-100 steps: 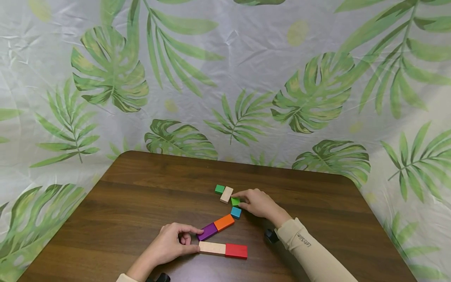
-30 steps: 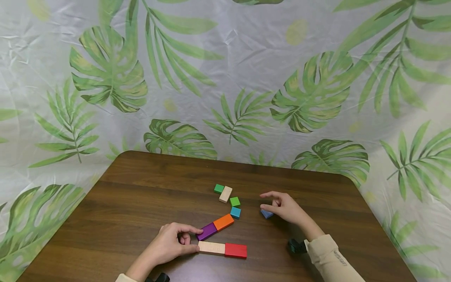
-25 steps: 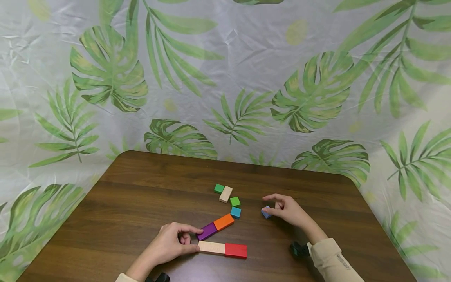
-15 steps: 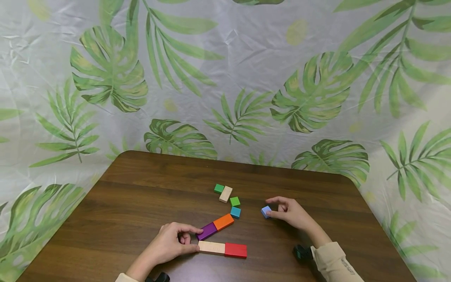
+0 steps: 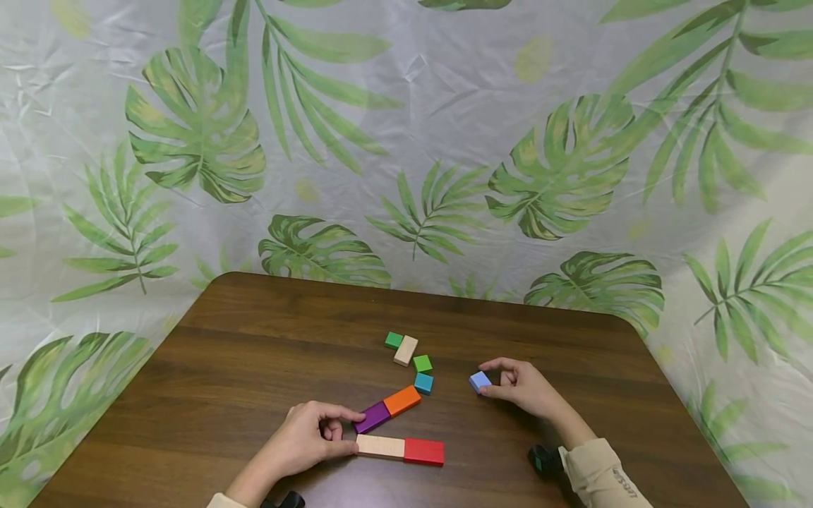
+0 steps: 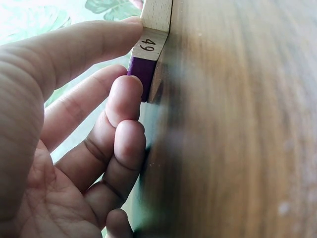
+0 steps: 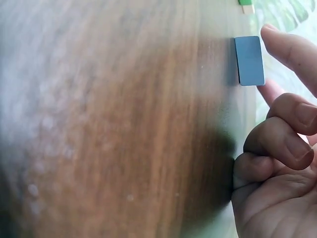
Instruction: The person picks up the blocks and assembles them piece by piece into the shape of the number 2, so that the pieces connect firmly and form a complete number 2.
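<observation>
Seemingly partway: eight blocks (image 5: 403, 401) lay in a bent run, left hand (image 5: 309, 436) had thumb and index spread onto nearer beige block (image 5: 381, 446) and purple block (image 5: 370, 420), right hand (image 5: 528, 388) curled thumb and index round light-blue block (image 5: 479, 382), unjoined, toward the desk's (image 5: 254, 339) right edge.

Number marked on wood, lettering on cloth.
The dark number "49" (image 6: 147, 45) is seen sideways on an end of the pale wooden block (image 6: 157, 15); on the right sleeve (image 5: 600, 468), small lettering (image 5: 624, 483) cannot be read with certainty.
</observation>
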Motion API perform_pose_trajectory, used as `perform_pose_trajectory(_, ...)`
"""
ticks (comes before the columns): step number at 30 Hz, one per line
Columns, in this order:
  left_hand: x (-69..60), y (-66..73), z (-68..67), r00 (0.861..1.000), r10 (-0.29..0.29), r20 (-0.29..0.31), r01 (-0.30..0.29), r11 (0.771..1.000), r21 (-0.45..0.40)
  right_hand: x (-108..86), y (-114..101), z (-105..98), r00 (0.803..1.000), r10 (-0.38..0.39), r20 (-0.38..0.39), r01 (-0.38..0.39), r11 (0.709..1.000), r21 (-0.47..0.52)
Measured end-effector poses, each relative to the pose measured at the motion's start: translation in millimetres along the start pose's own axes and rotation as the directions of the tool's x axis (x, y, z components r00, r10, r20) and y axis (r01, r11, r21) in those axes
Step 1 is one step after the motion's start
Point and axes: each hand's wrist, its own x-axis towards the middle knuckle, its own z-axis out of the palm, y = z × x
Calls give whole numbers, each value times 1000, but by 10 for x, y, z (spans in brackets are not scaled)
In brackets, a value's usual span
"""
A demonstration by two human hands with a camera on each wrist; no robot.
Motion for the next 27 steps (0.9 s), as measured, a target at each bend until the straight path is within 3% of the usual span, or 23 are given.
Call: perform_pose_trajectory(27, 2, 12, -7, 1000, -1, 5, 1, 1000, 1, 27, 46, 10, 1000, -30, 3, 31, 999, -31)
